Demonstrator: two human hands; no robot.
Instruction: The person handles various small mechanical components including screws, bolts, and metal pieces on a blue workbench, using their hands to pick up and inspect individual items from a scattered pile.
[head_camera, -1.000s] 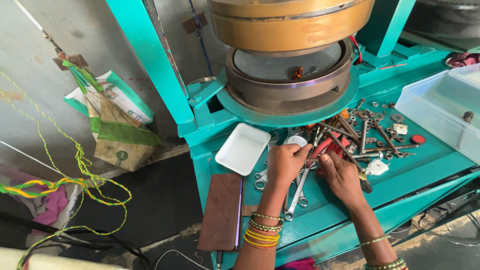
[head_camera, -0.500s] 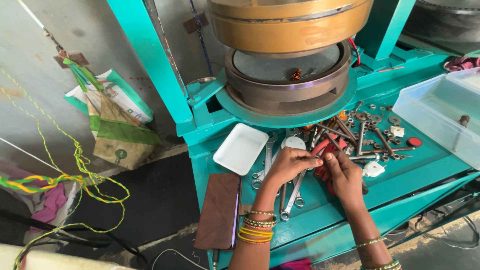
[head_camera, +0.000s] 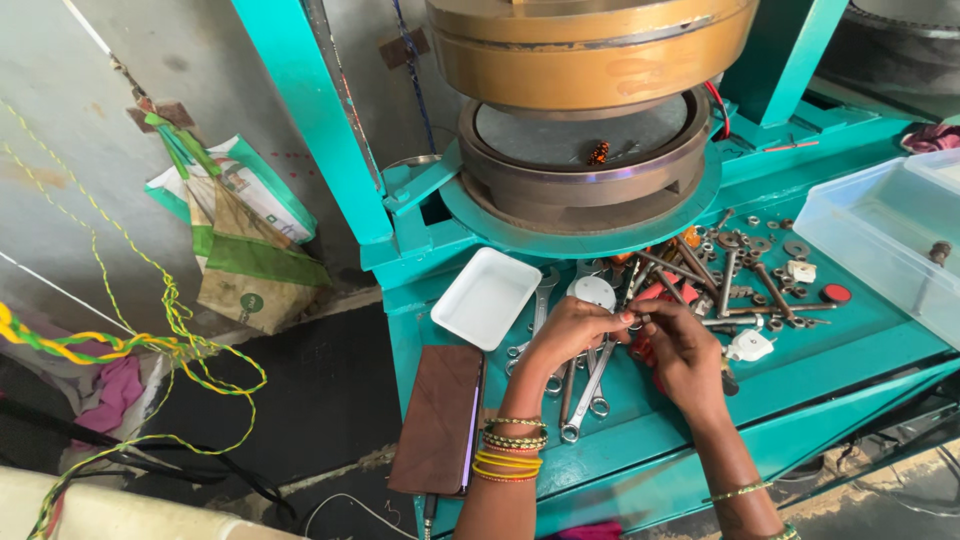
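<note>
My left hand (head_camera: 568, 333) and my right hand (head_camera: 680, 350) meet above the teal machine shelf (head_camera: 690, 400), fingertips pinched together on a small metal part (head_camera: 636, 319), likely a bolt or nut. Both hands hover over a scatter of spanners (head_camera: 590, 385) and a red-handled tool (head_camera: 650, 300). The small part is mostly hidden by my fingers.
A white rectangular tray (head_camera: 486, 296) lies left of my hands, a brown wallet-case phone (head_camera: 442, 420) at the shelf's front left. Bolts, nuts and washers (head_camera: 745, 265) litter the right side. A clear plastic box (head_camera: 890, 235) stands far right. The round press die (head_camera: 590, 150) looms behind.
My hands lifted off the tools on the shelf and came together, both now pinching a small metal part between the fingertips.
</note>
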